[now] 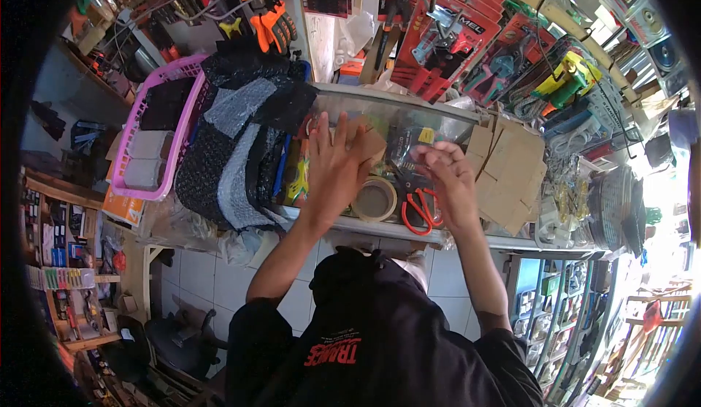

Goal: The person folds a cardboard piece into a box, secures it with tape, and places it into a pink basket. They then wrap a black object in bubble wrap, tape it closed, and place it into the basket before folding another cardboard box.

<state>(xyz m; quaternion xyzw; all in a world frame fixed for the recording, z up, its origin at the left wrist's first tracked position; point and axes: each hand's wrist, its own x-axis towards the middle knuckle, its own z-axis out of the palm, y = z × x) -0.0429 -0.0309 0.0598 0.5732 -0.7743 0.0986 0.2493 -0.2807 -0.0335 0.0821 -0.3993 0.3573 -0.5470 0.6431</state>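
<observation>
My left hand (336,162) is stretched out with its fingers extended over the glass counter top (445,126). It lies against a small brown cardboard piece (374,142), partly covering it. My right hand (451,177) is raised over the counter with thumb and fingers curled together. Something clear seems to be at its fingertips, too faint to make out. Between the hands, near the front edge, rests a roll of tape (392,201). Beside it are scissors with red-orange handles (410,221), their blades partly hidden. A dark package with a yellow label (400,144) shows behind them.
Black and clear bubble wrap (237,140) is heaped at the left, next to a pink basket (125,162). Flattened cardboard (512,169) lies at the right, beside coiled cables (613,199). Packaged tools (449,34) hang along the back.
</observation>
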